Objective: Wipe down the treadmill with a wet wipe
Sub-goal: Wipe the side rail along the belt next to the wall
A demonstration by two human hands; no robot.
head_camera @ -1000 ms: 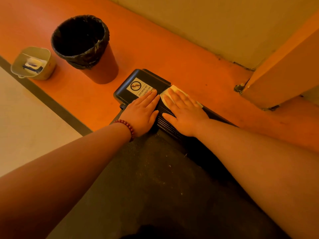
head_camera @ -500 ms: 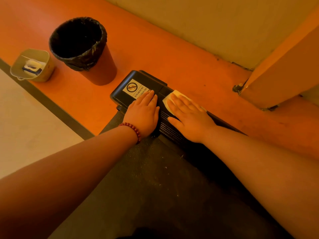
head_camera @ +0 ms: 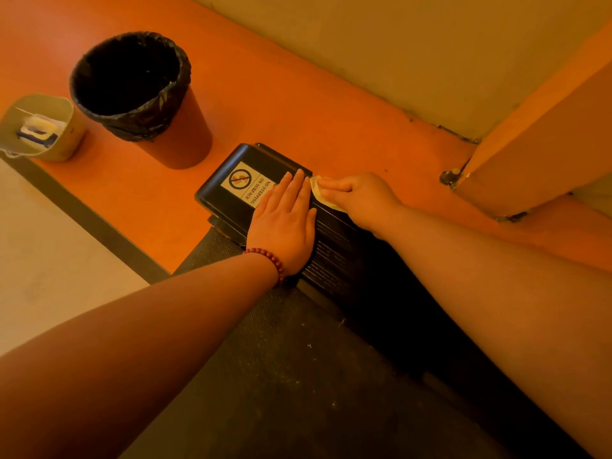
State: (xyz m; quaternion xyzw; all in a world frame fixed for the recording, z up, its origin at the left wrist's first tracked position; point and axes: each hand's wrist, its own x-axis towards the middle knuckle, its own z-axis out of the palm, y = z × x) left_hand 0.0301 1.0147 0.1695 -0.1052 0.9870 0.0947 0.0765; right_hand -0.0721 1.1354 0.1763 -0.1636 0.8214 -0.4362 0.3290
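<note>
My left hand [head_camera: 284,223] lies flat on the black end cover [head_camera: 222,193] of the treadmill [head_camera: 347,260]. Its fingers [head_camera: 293,193] are straight and close together, gripping nothing, and they overlap one edge of the warning label [head_camera: 241,182] that reads "NO STEPPING ON SURFACE". A bracelet [head_camera: 270,260] of dark red beads sits at that wrist. Just beside those fingertips, my right hand [head_camera: 364,197] is at the far edge of the same cover. Its fingers [head_camera: 331,184] are bent over the wet wipe [head_camera: 316,191] and grip it against the plastic. The pale wipe pokes out past the fingertips and again under the heel of the hand, at the start of the ribbed part of the cover. The two hands almost touch, and I cannot tell if they do. The dark belt [head_camera: 281,376] runs back toward me between my forearms, flecked with pale specks. On the orange floor [head_camera: 298,111] to the left stands a round bin [head_camera: 185,144] with a black liner [head_camera: 132,124] folded over its rim. Near it, further left, is a pale container [head_camera: 68,134] with a wipes pack [head_camera: 38,130] inside. A wall [head_camera: 364,44] runs along the far side of the floor.
</note>
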